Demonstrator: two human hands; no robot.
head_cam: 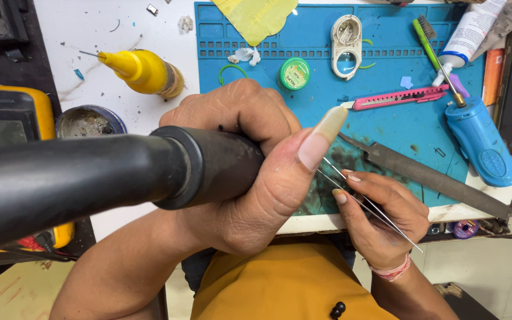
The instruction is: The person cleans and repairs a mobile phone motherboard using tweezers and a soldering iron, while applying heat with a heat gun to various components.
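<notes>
Cluttered worktop (120, 112) with blue mat (386, 127) at 12 o'clock; left hand (250, 172) fist-wrapped round a black hot-air handle (202, 166) for control, right hand (380, 216) pinching thin tweezers (368, 204) at 3 o'clock.

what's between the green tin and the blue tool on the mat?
Head view: the pink cutter lies between the green tin and blue tool, on the blue mat.

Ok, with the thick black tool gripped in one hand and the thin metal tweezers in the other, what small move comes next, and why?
Probably tilt the thick black tool aside. The left hand holds it so close to the camera that it and the hand hide the work, and the tips of the thin metal tweezers in the right hand vanish behind that thumb.
</notes>
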